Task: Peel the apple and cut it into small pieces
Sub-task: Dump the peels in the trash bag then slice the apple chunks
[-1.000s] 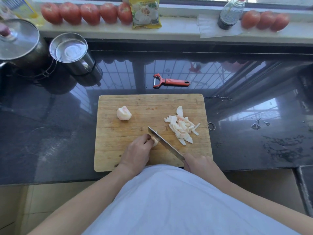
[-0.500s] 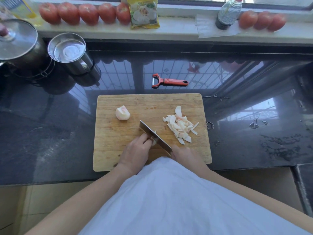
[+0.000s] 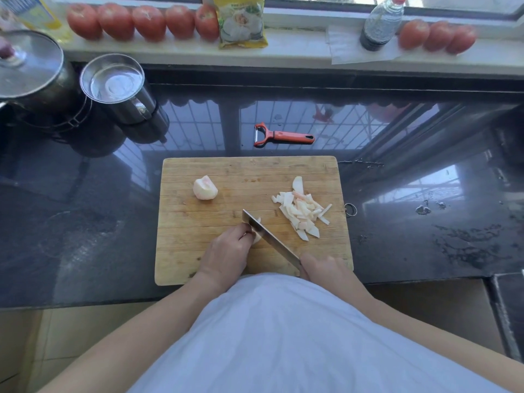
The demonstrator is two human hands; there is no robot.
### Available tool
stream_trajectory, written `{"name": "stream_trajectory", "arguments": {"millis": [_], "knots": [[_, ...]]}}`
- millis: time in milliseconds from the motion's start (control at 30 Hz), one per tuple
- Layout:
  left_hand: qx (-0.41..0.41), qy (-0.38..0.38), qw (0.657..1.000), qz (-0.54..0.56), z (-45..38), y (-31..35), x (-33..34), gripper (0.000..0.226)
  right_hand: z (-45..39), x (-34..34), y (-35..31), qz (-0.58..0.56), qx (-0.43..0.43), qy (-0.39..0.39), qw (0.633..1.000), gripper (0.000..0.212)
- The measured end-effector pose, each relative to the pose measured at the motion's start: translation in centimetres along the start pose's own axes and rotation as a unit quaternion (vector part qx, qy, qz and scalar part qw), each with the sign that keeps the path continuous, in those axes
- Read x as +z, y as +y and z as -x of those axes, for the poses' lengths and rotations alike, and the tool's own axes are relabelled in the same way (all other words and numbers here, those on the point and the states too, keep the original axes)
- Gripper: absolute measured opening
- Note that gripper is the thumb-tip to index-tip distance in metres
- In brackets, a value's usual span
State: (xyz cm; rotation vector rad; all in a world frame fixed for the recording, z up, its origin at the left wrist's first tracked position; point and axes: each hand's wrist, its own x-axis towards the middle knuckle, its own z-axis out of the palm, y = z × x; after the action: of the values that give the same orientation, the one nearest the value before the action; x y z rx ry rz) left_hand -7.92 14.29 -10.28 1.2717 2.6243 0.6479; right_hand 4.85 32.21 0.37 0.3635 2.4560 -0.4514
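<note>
Left hand (image 3: 226,255): fingers curled onto the apple piece (image 3: 257,236), pinning it steady against the blade.
Right hand (image 3: 323,268): wrapped round the knife (image 3: 269,236) handle, slicing.
Cut pieces (image 3: 302,212): heaped aside, clearing cutting board (image 3: 204,251) space.

Apple piece (image 3: 257,237) mostly hidden behind left hand (image 3: 226,255) and knife (image 3: 270,241).

A cutting board (image 3: 226,171) lies on the tabletop (image 3: 85,222); an apple chunk (image 3: 205,188) sits at its left rear, cut pieces (image 3: 300,212) at right, a peeler (image 3: 283,135) behind the board, pots (image 3: 113,83) at far left.
</note>
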Motion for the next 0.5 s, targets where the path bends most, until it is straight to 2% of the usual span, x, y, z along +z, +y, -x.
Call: {"name": "stream_trajectory", "arguments": {"millis": [200,333,500], "knots": [[-0.001,-0.011,1.000,0.001,0.2,-0.2,0.1,0.026,-1.5,0.0,-0.7,0.003,0.023,-0.032,0.999,0.011],[-0.010,-0.016,1.000,-0.006,0.2,0.0,0.0,0.022,-3.2,0.9,-1.3,0.031,-0.006,0.018,0.999,0.012],[-0.008,0.007,1.000,0.016,0.5,-0.2,0.0,0.025,-1.3,0.6,-0.4,-0.033,0.007,0.031,0.999,0.016]]}}
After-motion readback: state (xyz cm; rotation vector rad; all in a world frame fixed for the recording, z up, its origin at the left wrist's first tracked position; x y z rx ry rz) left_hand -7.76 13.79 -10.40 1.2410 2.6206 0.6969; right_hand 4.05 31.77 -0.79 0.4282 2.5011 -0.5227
